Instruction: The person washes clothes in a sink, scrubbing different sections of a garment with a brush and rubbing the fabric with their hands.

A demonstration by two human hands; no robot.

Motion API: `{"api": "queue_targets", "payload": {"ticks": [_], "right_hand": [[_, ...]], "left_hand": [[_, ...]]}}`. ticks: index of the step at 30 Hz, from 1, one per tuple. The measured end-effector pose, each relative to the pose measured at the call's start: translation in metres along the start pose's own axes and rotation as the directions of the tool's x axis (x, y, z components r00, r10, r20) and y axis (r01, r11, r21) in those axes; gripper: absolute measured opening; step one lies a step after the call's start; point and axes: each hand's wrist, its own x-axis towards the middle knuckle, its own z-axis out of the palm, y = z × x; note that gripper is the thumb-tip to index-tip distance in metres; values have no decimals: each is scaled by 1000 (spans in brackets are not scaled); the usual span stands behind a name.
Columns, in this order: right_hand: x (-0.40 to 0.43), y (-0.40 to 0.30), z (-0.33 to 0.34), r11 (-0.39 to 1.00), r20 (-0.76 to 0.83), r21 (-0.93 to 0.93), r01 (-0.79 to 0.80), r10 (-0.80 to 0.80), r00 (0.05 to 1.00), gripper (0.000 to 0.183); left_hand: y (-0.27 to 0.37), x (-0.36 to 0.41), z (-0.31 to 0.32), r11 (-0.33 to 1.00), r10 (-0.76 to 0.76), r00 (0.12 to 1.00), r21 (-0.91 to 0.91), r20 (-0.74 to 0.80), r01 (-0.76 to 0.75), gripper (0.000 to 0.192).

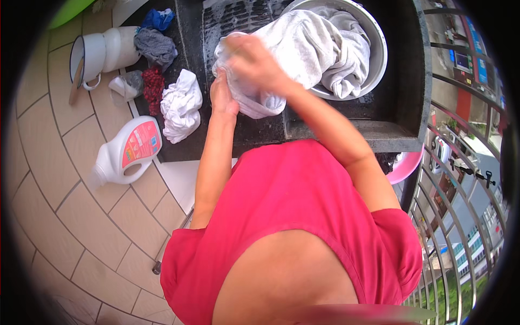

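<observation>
A wet, light grey garment [302,44] stretches from a round metal basin [380,48] across the ribbed washboard [239,18] of a dark stone sink [260,132]. My left hand [222,95] grips the garment's near left edge. Over the same end of the cloth, my right hand [256,61] is blurred by motion. Its fingers are bent, and whether they hold something small or only press the fabric cannot be made out. The rest of the garment lies bunched and twisted inside the basin.
Left of the washboard lie a crumpled white cloth [183,105], a dark red cloth [153,87], a grey cloth [156,46] and a blue cloth [157,19]. A detergent bottle [113,162] and white enamel mug [93,57] are farther left. Metal railings [467,178] run along the right.
</observation>
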Motion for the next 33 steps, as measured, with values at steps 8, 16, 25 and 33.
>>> {"api": "queue_targets", "payload": {"ticks": [8,16,25,33], "right_hand": [[31,118,-98,760,76,-616,-206,318,945,56],[-17,61,-45,937,71,-344,-58,87,994,51],[35,35,-52,770,-85,-474,428,-523,848,46],[-11,115,-131,678,-95,-621,-393,432,897,61]], "left_hand": [[40,-51,19,983,169,942,20,291,-183,37],[77,-56,26,997,40,992,-71,120,-32,39],[92,-42,35,990,26,987,-144,161,-2,45],[101,-74,5,996,81,981,26,177,-87,40]]}}
